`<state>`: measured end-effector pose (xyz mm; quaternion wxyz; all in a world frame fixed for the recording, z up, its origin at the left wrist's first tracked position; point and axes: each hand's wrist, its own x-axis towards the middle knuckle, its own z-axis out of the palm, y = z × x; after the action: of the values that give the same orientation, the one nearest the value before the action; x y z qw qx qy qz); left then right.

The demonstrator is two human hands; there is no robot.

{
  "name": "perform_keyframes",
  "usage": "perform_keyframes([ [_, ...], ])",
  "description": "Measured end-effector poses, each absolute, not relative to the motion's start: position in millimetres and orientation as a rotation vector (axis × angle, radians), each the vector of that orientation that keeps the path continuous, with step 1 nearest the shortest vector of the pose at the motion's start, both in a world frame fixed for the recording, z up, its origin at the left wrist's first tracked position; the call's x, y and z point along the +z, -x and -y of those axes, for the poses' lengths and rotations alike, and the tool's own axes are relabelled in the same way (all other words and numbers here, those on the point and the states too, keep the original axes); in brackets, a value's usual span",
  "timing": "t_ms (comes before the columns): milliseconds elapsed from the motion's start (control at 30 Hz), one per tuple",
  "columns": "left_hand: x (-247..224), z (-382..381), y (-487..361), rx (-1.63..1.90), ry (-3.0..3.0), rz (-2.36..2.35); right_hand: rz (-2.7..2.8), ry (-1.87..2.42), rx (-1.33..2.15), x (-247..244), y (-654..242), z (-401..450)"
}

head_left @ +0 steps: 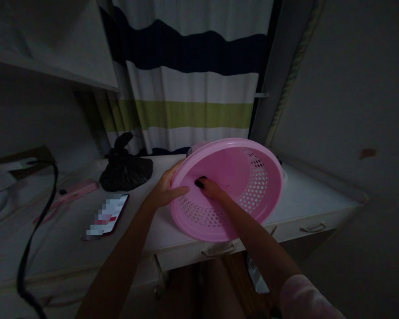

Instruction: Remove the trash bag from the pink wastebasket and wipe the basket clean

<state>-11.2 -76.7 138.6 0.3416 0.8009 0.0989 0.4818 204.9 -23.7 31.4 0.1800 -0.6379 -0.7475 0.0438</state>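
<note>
A pink plastic basket (232,170) with perforated sides is tilted on the white desk, its opening facing me. My left hand (168,188) grips the left rim, thumb on the inside and the other fingers behind the wall. Inside the basket, my right hand (211,187) is closed around a small black object (200,181) held against the inner wall. What the black object is cannot be made out.
On the desk (306,190) to the left are a tied black plastic bag (126,170), a phone (108,215) with a lit screen, a pink device (80,189) and a black cable (28,248). A striped curtain (193,88) hangs behind; drawers line the front edge.
</note>
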Motion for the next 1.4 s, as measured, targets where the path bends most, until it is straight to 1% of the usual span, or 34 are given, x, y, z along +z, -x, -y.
perform_keyframes([
  [300, 124, 97, 14, 1.401, -1.955, -0.344, 2.203, 1.767, 0.154, 31, -186, 54],
  [500, 137, 76, 9, 1.406, -1.776, -0.332, 2.407, 1.656, 0.241, 59, -183, 69],
  [633, 137, 58, 0, 1.462, -1.67, -0.349, 2.408, 1.558, 0.297, 74, -176, 72],
  [833, 120, 45, 3, 1.472, -1.573, -0.384, 2.309, 1.419, 0.305, 59, -164, 67],
  [1033, 105, 34, 13, 1.404, -1.516, -0.375, 2.309, 1.715, 0.165, 47, -179, 25],
  [1233, 105, 36, 15, 1.362, -1.406, -0.338, 2.233, 1.852, 0.117, 46, -187, -14],
  [1400, 105, 35, 14, 1.367, -1.332, -0.271, 2.215, 1.904, 0.103, 45, -189, -28],
])
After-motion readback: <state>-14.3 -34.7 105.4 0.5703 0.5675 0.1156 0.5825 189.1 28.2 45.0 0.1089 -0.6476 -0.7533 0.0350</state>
